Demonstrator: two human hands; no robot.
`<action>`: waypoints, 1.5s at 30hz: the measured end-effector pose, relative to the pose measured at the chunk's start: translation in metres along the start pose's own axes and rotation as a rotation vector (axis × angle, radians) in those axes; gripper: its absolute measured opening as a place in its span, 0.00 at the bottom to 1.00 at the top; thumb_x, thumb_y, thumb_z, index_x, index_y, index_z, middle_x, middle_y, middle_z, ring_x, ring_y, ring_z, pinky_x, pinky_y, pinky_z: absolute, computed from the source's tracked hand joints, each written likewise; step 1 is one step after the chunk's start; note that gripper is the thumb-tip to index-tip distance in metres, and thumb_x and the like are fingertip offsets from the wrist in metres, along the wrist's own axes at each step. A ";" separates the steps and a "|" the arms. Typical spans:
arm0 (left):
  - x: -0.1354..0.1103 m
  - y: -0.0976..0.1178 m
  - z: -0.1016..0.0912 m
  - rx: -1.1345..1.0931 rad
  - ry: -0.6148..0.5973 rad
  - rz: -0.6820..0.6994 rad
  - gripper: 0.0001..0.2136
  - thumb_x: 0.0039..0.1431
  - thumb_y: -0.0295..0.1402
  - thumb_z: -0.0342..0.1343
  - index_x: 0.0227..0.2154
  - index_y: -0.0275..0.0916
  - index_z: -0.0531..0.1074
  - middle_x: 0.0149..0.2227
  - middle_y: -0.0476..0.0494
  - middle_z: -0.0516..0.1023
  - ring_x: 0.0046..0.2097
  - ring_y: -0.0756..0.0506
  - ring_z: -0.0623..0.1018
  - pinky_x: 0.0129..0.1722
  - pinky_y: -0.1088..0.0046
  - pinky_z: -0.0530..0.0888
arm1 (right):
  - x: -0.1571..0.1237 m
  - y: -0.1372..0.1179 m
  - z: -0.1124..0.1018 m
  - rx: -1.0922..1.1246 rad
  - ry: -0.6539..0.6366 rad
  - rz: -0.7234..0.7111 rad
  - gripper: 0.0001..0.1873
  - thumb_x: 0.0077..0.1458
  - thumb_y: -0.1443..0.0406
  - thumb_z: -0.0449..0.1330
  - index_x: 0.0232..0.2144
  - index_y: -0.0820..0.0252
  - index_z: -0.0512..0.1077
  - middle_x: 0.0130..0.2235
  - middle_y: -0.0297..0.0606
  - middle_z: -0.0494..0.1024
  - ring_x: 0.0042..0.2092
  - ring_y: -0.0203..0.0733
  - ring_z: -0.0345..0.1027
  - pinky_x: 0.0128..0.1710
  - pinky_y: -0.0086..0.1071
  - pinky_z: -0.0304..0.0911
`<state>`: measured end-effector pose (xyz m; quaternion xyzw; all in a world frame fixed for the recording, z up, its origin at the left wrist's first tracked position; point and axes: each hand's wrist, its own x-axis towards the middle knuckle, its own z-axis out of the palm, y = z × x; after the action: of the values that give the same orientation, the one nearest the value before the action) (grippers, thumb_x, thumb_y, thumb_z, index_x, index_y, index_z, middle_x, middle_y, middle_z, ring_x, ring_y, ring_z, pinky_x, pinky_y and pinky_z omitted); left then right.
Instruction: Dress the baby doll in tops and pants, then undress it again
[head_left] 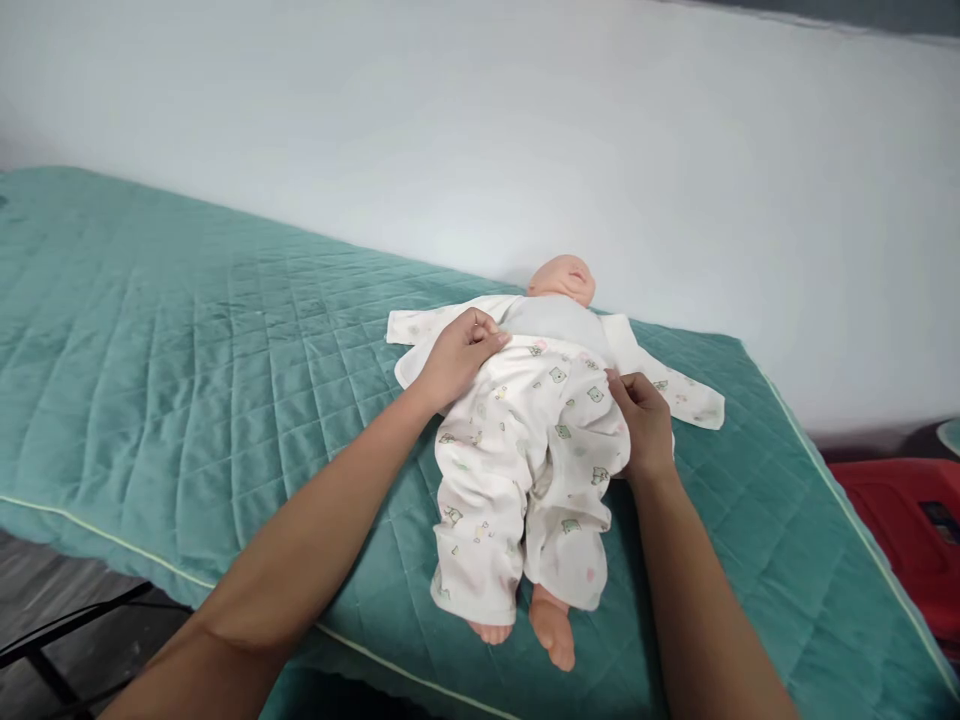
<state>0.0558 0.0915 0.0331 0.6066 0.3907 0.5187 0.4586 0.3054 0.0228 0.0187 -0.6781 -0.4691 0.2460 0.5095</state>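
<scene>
- Nearest to the camera are the person's two forearms [262,570], which reach forward on both sides of the doll [561,275].
- The white printed trousers [517,430] are on the doll's legs, and their waistband [551,346] lies across the belly, between the hands.
- The left hand [457,355] pinches the waistband at one side with thumb and fingers; the right hand [646,420] seems to pinch the cloth at the opposite hip, its fingertips partly hidden.
- Both hands touch the trousers, so neither is nearer. The doll's long axis runs between them, head toward the wall [450,130], feet [553,630] toward the person.
- The white jacket [686,397] is spread open beneath the doll.
- Under everything is a green quilted cover [262,380].
</scene>
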 end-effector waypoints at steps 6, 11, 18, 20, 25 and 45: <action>0.000 -0.002 0.006 -0.244 0.080 -0.063 0.10 0.52 0.35 0.66 0.29 0.40 0.69 0.22 0.55 0.63 0.24 0.53 0.61 0.26 0.76 0.57 | -0.001 -0.001 -0.005 -0.068 -0.078 0.019 0.24 0.53 0.45 0.62 0.22 0.57 0.66 0.24 0.28 0.66 0.30 0.36 0.57 0.29 0.31 0.53; -0.001 -0.002 0.010 -0.377 0.172 -0.104 0.10 0.51 0.34 0.66 0.31 0.41 0.69 0.23 0.54 0.70 0.25 0.52 0.67 0.27 0.76 0.63 | -0.001 0.000 -0.004 -0.075 -0.084 0.015 0.24 0.53 0.44 0.62 0.22 0.57 0.67 0.24 0.28 0.67 0.30 0.36 0.57 0.30 0.31 0.53; 0.003 -0.006 -0.004 -0.412 0.205 -0.225 0.13 0.51 0.36 0.64 0.34 0.43 0.66 0.27 0.54 0.73 0.28 0.51 0.72 0.30 0.74 0.69 | -0.001 -0.001 -0.005 -0.125 -0.039 0.008 0.24 0.53 0.45 0.61 0.22 0.57 0.66 0.24 0.28 0.66 0.31 0.37 0.56 0.32 0.31 0.54; 0.005 -0.007 -0.010 -0.390 0.113 -0.284 0.14 0.49 0.38 0.65 0.34 0.42 0.67 0.29 0.52 0.74 0.30 0.50 0.73 0.31 0.73 0.70 | -0.001 -0.001 -0.005 -0.116 -0.042 0.016 0.24 0.53 0.45 0.61 0.22 0.57 0.66 0.24 0.28 0.65 0.31 0.37 0.57 0.31 0.31 0.54; 0.004 -0.006 -0.025 -0.252 -0.162 -0.300 0.11 0.51 0.39 0.65 0.33 0.39 0.73 0.31 0.49 0.75 0.30 0.51 0.71 0.29 0.76 0.67 | 0.000 -0.004 -0.009 -0.146 -0.097 0.011 0.24 0.54 0.45 0.61 0.22 0.57 0.67 0.24 0.29 0.67 0.31 0.37 0.58 0.31 0.31 0.54; 0.000 -0.023 -0.012 0.262 0.080 -0.131 0.03 0.54 0.30 0.56 0.30 0.40 0.67 0.28 0.52 0.71 0.33 0.48 0.71 0.36 0.71 0.66 | 0.002 0.001 -0.013 -0.479 -0.122 -0.135 0.10 0.48 0.59 0.60 0.24 0.53 0.62 0.22 0.29 0.67 0.27 0.39 0.58 0.28 0.33 0.51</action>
<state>0.0445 0.0996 0.0116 0.6135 0.5117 0.4559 0.3924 0.3175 0.0187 0.0223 -0.7307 -0.5879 0.1337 0.3202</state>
